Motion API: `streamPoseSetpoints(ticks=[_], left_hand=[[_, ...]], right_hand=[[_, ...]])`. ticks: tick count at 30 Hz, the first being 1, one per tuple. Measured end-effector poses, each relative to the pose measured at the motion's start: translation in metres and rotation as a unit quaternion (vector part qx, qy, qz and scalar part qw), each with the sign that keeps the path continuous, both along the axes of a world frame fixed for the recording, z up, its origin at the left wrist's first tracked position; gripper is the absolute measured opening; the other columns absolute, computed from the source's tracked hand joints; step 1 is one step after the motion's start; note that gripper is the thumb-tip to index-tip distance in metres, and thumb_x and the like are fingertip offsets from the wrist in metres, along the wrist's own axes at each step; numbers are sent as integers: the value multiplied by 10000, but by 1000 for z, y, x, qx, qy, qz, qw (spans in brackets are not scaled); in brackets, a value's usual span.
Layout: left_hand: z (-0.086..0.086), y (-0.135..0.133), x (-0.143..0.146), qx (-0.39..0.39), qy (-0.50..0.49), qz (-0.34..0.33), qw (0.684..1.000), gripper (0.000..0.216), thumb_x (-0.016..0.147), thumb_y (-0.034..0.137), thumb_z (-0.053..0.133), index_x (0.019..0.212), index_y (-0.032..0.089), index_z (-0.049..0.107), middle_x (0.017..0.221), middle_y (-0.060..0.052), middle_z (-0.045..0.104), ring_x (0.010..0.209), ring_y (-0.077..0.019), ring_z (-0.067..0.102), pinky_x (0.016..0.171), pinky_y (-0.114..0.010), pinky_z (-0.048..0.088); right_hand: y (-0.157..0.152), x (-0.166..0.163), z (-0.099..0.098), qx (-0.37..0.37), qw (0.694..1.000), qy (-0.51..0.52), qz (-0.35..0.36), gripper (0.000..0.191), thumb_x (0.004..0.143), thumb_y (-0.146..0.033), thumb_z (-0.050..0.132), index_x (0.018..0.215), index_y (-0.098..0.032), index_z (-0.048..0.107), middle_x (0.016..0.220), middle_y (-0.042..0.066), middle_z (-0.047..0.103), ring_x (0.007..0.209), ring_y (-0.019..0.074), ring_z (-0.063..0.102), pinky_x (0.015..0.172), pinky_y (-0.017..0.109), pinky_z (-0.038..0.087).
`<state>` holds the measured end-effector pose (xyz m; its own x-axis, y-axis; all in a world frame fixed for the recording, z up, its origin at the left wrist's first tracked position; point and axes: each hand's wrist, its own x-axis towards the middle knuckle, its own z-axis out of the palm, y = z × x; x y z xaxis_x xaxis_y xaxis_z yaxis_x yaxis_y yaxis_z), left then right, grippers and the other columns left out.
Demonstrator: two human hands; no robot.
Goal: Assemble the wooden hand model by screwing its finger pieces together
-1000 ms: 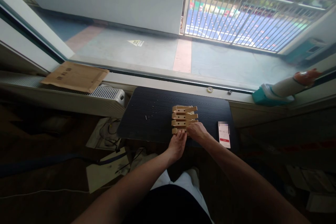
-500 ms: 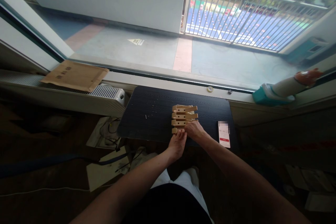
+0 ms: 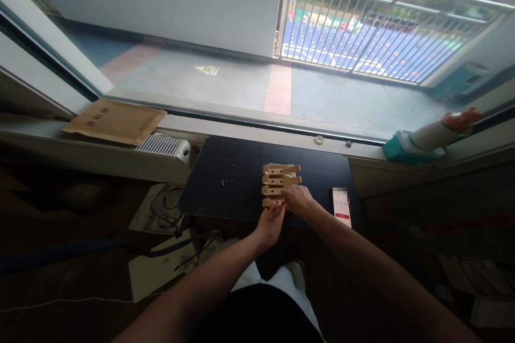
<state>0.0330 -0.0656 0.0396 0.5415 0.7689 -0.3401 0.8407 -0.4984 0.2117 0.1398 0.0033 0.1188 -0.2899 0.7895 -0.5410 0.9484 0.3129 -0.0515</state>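
Observation:
Several light wooden pieces (image 3: 278,178) lie stacked side by side in a row on a small black table (image 3: 229,182). My left hand (image 3: 271,221) rests at the table's near edge with its fingertips on the nearest wooden piece (image 3: 267,202). My right hand (image 3: 298,199) covers the right end of that same piece, fingers curled over it. The grip itself is hidden under both hands.
A phone (image 3: 341,206) with a lit screen lies at the table's right. A cardboard envelope (image 3: 115,120) rests on a radiator (image 3: 163,143) at left. A teal and white object (image 3: 422,139) sits on the sill at right. Cables (image 3: 161,214) and papers cover the floor below.
The hands stay on the nearest wooden piece and barely shift. The camera has tilted slightly, so the scene sits a little lower and to the left.

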Motion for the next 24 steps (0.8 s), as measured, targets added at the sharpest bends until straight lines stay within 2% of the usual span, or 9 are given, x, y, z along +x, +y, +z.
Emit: streamPoseSetpoints(ticks=[7,13,17,20,24], left_hand=[[-5,0,1,-17,7,-2,1000,688,743,175,542,1392,105,324,1420,-170,381,1302,-310,320,1022,-408,354],[-8,0,0,-7,16,-14,1000,796,700,206,594,1412,57,271,1474,-198,296,1321,-337,284,999,-421,373],[-10,0,0,-1,17,-16,1000,802,692,212,599,1413,86,273,1476,-183,304,1319,-328,297,998,-417,369],[-13,1,-1,-2,11,-14,1000,795,676,199,604,1402,104,292,1465,-174,323,1315,-320,308,1010,-414,358],[-17,1,-2,0,1,-14,1000,755,659,184,610,1361,108,346,1451,-168,340,1304,-317,311,1016,-406,354]], right_hand=[[-3,0,-5,7,998,17,63,288,866,-106,481,1031,-121,716,1022,163,711,978,233,652,834,299,483],[-3,4,-11,10,999,-38,-6,274,864,-154,485,983,-114,729,997,170,717,955,243,670,770,287,506],[-6,1,-9,10,997,-66,-41,287,868,-159,473,995,-116,727,993,187,715,924,232,683,718,269,515],[-8,-4,-5,15,998,-57,-14,309,874,-105,440,981,-104,730,990,194,714,928,232,681,736,277,511],[-11,-5,-1,14,998,-26,56,287,854,-52,458,913,-82,738,961,189,719,935,251,671,769,306,501]])
